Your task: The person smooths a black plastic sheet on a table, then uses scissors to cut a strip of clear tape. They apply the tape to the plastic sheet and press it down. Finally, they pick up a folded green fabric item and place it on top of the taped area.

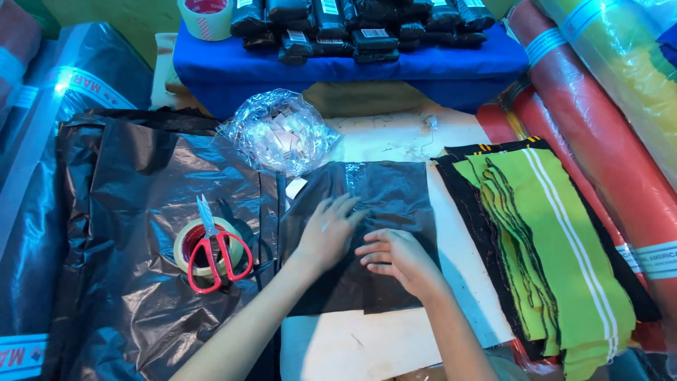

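Both hands lying flat, fingers spread, pressing black plastic bag (384, 212) on counter (367, 346) centre. Left hand (326, 233) and right hand (396, 257) touching film, gripping nothing. Bag looking thin, light, limp, slippery, tear-prone; pinching edge or corner likely best. Scissors (215, 247) resting on tape roll (192, 247) at left.

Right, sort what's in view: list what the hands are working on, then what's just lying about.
In hand:
left hand and right hand, both flat on the black plastic bag

Lying about:
red scissors on a tape roll
clear bag of paper slips
stack of green and black fabric
wrapped black bundles
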